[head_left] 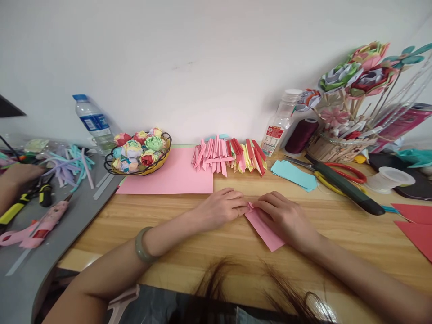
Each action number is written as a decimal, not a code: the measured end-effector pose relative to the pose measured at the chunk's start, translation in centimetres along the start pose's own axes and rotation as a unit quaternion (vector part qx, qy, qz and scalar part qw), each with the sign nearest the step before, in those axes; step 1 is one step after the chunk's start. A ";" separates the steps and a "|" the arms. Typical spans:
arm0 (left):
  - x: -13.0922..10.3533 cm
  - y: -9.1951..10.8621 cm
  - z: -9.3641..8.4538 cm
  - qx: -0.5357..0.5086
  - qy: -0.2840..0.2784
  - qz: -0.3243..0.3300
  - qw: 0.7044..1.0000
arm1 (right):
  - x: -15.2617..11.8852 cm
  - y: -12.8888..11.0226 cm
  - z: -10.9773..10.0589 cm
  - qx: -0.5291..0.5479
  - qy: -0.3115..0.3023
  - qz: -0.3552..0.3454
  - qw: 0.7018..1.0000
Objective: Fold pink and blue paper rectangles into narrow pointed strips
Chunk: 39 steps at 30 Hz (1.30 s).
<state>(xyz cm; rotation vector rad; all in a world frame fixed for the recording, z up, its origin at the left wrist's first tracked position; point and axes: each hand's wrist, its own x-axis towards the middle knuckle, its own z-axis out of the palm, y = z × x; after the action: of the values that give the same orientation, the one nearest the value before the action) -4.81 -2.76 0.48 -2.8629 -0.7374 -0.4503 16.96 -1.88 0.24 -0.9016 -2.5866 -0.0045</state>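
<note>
A small strip of pink paper [266, 229] lies slantwise on the wooden table [189, 261], its far end folded over. My left hand [222, 209] pinches that folded end at its left corner, fingers closed together. From the other side my right hand [286, 216] presses on the same end, thumb and fingers on the paper, covering its right edge. Just beyond my hands stand folded pink paper pieces [212, 155], with red and yellow folded pieces [248, 155] beside them. A large pink sheet [168, 183] lies to the left.
Paper flowers fill a basket [165, 157] near a water bottle [94, 121]. To the right are blue paper slips [293, 174], a utility knife [351, 184], red-handled scissors [351, 170] and red paper [415, 231]. On the grey table, another person's hand [16, 180] is near a pink glue gun [43, 227].
</note>
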 end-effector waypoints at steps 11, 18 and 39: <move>0.2 0.3 -0.1 0.028 -0.010 -0.012 0.999 | 0.1 -0.1 -0.2 -0.001 -0.009 -0.034 0.999; 0.0 0.3 -0.3 0.042 -0.053 -0.022 0.997 | 0.0 -0.1 -0.3 -0.025 -0.010 -0.059 0.998; -0.1 0.2 0.2 0.040 -0.024 -0.010 0.999 | -0.2 0.7 -2.0 0.011 -0.089 -0.071 0.993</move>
<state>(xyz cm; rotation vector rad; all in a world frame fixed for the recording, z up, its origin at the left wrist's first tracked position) -4.78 -2.91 0.30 -2.8037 -0.7747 -0.3463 18.25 -1.70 1.88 -0.7386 -2.8050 0.0685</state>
